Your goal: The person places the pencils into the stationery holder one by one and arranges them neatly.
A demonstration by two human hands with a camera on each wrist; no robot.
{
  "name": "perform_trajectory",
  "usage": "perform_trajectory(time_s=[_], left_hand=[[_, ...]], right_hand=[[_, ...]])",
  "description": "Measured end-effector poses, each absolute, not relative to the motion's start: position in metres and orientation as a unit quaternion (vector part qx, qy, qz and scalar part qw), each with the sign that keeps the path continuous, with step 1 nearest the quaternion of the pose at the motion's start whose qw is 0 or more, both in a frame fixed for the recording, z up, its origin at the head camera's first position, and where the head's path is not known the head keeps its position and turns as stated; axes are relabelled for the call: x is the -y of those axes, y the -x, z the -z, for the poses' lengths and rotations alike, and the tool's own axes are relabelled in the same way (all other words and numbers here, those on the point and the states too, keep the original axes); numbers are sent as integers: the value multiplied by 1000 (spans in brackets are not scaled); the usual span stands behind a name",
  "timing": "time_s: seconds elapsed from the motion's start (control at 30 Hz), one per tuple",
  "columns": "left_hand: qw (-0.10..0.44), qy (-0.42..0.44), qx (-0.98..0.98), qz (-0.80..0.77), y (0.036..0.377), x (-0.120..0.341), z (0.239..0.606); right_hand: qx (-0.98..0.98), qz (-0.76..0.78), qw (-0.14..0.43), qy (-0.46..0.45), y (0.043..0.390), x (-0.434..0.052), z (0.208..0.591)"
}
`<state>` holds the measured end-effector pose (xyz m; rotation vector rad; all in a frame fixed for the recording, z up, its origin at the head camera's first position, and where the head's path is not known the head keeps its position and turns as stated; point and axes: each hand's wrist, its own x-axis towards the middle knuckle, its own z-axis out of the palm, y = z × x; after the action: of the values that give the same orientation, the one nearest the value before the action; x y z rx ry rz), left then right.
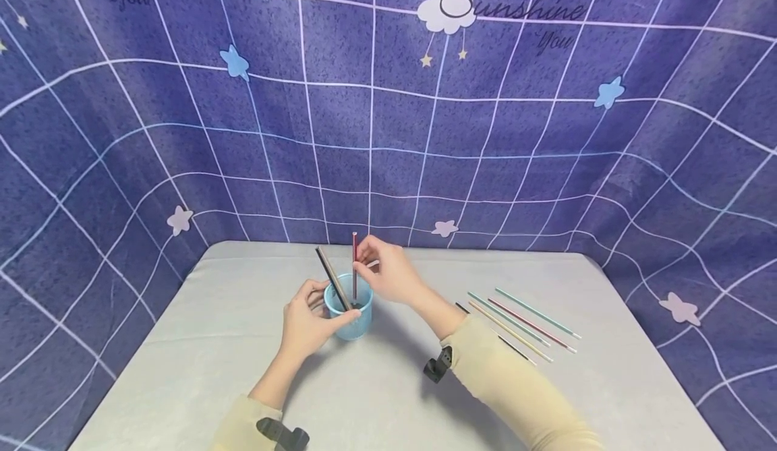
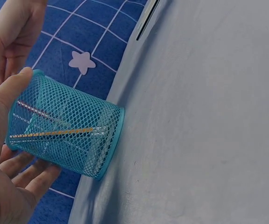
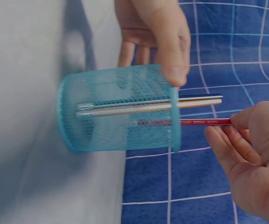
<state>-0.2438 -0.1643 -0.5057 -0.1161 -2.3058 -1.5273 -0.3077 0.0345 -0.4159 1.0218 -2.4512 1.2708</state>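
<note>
Grey table (image 1: 212, 343): right hand (image 1: 391, 272) lowers red pencil (image 1: 355, 262) into mesh cup (image 1: 349, 313).

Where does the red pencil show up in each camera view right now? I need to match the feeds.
Head: red pencil stands upright at centre, in the blue mesh cup, top pinched by the right hand.
Left wrist: I cannot pick it out.
Right wrist: it lies level, right of centre, its end in the right hand.
Shared landmark: the cup.
</note>
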Motion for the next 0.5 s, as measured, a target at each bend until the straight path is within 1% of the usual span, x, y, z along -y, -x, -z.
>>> perform_trajectory(time_s=[0.23, 0.5], left_hand=[[188, 40, 817, 543, 243, 165, 505], [188, 45, 823, 535, 242, 165, 506]], right_hand=[[847, -382, 83, -359, 309, -25, 425], [870, -322, 102, -359, 311, -11, 434]])
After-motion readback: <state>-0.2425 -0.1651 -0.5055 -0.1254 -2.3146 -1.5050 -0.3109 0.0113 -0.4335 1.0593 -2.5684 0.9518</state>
